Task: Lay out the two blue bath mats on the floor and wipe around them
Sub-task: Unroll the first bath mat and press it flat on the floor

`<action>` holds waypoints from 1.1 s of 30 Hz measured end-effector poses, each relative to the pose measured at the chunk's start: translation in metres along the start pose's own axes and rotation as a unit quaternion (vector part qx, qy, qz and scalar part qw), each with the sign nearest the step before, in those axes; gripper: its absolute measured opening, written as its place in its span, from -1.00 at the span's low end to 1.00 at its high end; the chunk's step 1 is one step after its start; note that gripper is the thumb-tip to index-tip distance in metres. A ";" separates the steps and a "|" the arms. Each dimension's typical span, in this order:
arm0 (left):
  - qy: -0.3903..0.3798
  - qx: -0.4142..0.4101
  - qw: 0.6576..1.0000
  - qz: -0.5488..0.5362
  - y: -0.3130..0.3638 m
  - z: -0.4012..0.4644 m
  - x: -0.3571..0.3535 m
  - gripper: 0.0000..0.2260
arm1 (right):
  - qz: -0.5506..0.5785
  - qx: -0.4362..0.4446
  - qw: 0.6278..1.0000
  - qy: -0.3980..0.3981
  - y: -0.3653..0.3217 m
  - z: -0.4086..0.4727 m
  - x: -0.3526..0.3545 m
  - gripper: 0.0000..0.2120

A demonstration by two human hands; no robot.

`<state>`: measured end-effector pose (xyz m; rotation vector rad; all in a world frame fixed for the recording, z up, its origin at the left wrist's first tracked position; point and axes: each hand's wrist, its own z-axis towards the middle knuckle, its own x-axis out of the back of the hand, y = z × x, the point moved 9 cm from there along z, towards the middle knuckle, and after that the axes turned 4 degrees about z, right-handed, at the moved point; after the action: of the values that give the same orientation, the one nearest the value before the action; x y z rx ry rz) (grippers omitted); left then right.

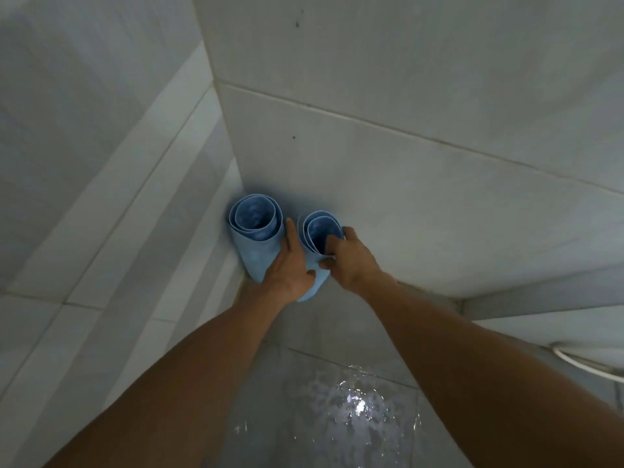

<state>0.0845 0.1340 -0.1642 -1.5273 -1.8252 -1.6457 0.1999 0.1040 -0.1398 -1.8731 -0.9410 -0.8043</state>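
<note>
Two hands were on the rolled mats in the far corner. The left hand [287, 261] lay against the side of the left mat [254, 238], its fingers [291, 233] fairly straight and reaching up between the two rolls, thumb spread toward the right one. The right hand [349, 256] gripped the right mat [317, 241]: its fingers hooked over the top rim into the hollow of the roll, and the thumb pressed the outside, pinching the wall.

Both mats were light blue, rolled into loose tubes and standing upright on end, open tops toward the camera. They stood just beside each other, the left one tucked into the corner where two tiled walls [405, 157] met, the right one against the far wall.

Both bare forearms reached in from the near edge. Nearer, the tiled floor [344, 407] was wet and caught a bright glare. A curved white edge [587, 364] showed at the right; what it belonged to could not be told.
</note>
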 end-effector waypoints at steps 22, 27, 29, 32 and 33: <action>-0.248 -0.056 0.949 0.188 0.184 -0.180 -0.122 -0.82 | 0.119 -0.074 0.972 -0.187 0.151 -0.282 0.018 -0.13; -0.241 -0.109 0.930 0.255 0.245 -0.249 -0.133 -0.86 | -0.070 -0.081 0.971 -0.213 0.195 -0.374 0.026 -0.28; -0.219 -0.139 0.927 0.271 0.271 -0.272 -0.126 -0.87 | -0.064 -0.095 0.973 -0.203 0.208 -0.409 0.028 -0.53; -0.202 -0.173 0.921 0.284 0.310 -0.303 -0.112 -0.85 | -0.065 -0.105 0.986 -0.115 0.222 -0.433 0.045 -0.54; -0.202 -0.178 0.919 0.288 0.322 -0.312 -0.107 -0.84 | -0.105 -0.103 0.985 -0.094 0.226 -0.438 0.053 -0.51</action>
<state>0.2499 -0.2421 0.0452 -2.4194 -1.0591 -1.4832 0.3491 -0.3502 -0.0071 -2.0797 -1.2286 -0.8900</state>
